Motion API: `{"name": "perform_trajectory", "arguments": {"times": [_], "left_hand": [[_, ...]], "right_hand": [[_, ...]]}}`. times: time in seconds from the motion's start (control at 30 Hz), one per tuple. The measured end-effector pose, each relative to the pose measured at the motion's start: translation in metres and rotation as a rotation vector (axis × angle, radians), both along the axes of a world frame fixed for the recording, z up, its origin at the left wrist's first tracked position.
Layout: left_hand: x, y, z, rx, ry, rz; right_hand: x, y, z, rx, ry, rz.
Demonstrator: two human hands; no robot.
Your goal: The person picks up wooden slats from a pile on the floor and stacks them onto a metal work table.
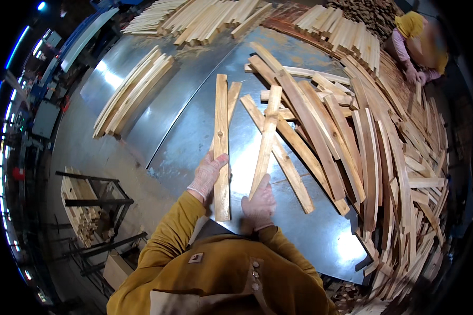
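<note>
- Mustard-brown sleeves [171,226] reach up from the lower edge over the near side of the metal table [189,123].
- The right hand [260,202] grasps the lower end of a slim slat [266,139], which points away and leans slightly right.
- Just left of it, the left hand [208,173] grips a knotty slat [222,136] by its left edge, below the middle; this one stands nearly straight up in view.
- Behind the knotty slat, partly hidden, runs a slanted strip [234,97]; whether the left hand holds it too, I cannot tell.
- A loose strip [290,170] lies aslant on the table, passing behind the slim slat.
- To the lower left, well apart, a black-framed rack [97,202] bears more lumber.
- Right of the hands, a large jumbled pile [373,157] spreads over the table's right side.
- Farther left on the table lies a neat bundle [134,92], its strips side by side.
- At the far edge are rows of pale strips [207,21].
- At upper right, a co-worker [412,44] in a yellow head covering has both hands at some strips.
</note>
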State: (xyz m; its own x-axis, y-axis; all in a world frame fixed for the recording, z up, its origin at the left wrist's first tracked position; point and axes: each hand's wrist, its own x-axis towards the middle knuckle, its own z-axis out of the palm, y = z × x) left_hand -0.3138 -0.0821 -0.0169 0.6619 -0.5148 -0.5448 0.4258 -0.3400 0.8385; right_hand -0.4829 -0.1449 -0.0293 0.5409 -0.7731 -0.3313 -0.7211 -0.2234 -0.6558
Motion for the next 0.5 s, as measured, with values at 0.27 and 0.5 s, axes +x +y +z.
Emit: {"name": "perform_trajectory", "arguments": {"times": [0.27, 0.5], "left_hand": [[0.023, 0.048, -0.044, 0.423, -0.369, -0.152], [0.101, 0.078, -0.029, -0.027, 0.205, -0.138]], "right_hand": [[0.053, 0.034, -0.002, -0.072, -0.659, 0.163], [0.077, 0.058, 0.004, -0.134, -0.142, -0.007]]}}
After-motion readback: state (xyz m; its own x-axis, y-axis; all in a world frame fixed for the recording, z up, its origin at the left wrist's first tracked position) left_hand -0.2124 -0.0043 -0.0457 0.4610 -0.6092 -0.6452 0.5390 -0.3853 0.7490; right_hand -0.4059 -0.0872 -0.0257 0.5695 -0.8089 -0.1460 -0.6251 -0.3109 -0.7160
